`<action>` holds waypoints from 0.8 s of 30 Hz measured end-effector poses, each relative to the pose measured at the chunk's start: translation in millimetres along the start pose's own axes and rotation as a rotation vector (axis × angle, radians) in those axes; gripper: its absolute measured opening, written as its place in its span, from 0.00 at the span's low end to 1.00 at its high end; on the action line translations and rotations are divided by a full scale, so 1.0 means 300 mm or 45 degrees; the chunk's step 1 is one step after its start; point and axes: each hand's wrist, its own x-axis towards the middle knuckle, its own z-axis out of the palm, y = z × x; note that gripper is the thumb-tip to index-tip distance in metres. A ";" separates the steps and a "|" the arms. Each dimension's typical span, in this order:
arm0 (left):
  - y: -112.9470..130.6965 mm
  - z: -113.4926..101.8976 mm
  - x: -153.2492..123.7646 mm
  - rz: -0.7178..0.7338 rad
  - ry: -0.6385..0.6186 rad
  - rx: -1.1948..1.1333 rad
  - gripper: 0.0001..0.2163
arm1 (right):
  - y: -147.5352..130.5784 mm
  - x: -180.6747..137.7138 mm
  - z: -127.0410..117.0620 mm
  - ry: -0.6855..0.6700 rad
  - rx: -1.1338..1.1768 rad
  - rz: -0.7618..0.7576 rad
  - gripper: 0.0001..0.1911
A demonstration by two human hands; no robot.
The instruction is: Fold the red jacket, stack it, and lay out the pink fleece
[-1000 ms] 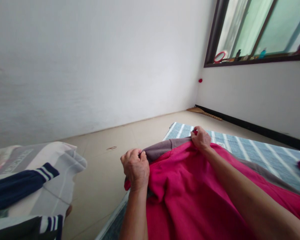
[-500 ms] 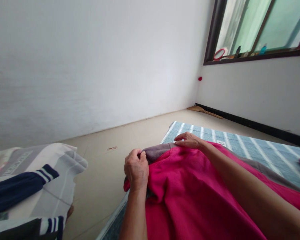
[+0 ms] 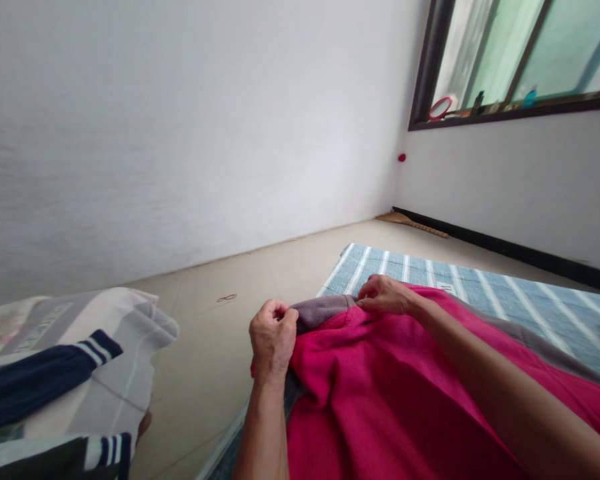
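Note:
A bright pink garment [image 3: 380, 380] with a grey-purple collar or lining edge [image 3: 325, 310] lies spread before me; its exact kind is hard to make out. My left hand [image 3: 274, 333] pinches the near-left end of the grey edge between thumb and fingers. At the other end of that edge, my right hand [image 3: 384, 295] grips the cloth with its fingertips closed. Between the two hands the grey strip is stretched. Loose folds of pink fabric hang below my left hand, and my right forearm crosses over the garment.
Under the garment is a blue-and-white striped mat or bedding [image 3: 410, 267]. On the left, a dark blue sleeve [image 3: 50, 370] with striped cuff lies on a pale checked cover [image 3: 130, 373]. A thin loop [image 3: 227, 298] and a woven-handled item [image 3: 410, 223] lie on the floor.
My right hand's fingers have gone from lying extended on the cloth to pinching it. Both hands have shifted slightly, and the grey edge has tilted a little.

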 end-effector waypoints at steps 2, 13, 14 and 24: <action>0.001 -0.004 0.000 0.028 -0.040 -0.033 0.03 | -0.022 0.002 0.017 0.044 0.084 -0.058 0.17; 0.035 -0.017 -0.018 0.072 -0.221 -0.100 0.08 | -0.090 0.050 0.129 0.089 0.244 -0.088 0.08; 0.039 -0.016 -0.020 0.068 -0.262 -0.062 0.11 | -0.081 0.047 0.138 0.118 0.301 -0.082 0.07; 0.042 0.026 -0.039 0.347 -0.469 0.241 0.10 | -0.053 0.010 0.182 0.194 0.785 -0.116 0.09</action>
